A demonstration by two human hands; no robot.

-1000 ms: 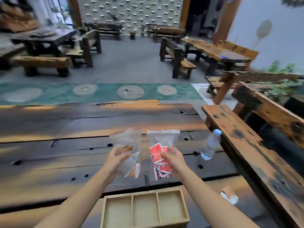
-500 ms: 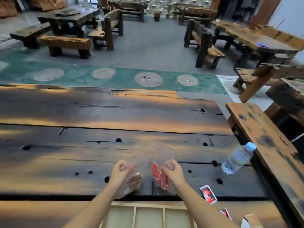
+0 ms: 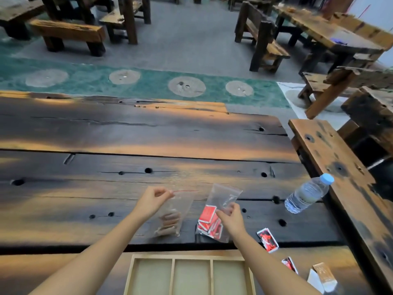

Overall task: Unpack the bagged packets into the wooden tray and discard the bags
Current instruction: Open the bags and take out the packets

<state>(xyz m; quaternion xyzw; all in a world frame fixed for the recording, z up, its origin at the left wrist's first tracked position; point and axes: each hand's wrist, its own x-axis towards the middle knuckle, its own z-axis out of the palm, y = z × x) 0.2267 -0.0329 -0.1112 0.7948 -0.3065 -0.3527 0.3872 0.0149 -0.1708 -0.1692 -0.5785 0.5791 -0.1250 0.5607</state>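
I see the left hand (image 3: 153,200) pinching the top of a clear bag of brown packets (image 3: 170,218); the right hand (image 3: 230,218) grips a bag of red packets (image 3: 210,222). Both bags hang over the desk (image 3: 127,135), apart. The wooden tray (image 3: 189,257) sits near, compartments bare. Loose red packets (image 3: 267,239) lie right, water bottle (image 3: 306,193) beyond.

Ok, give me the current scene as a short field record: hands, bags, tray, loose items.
left hand: pinches top edge of bag of brown packets
right hand: grips bag of red packets
bags: both resting on table, packets inside
wooden tray: three compartments, visible parts empty
loose red packets: one right of bags, one nearer
water bottle: lying at table's right edge
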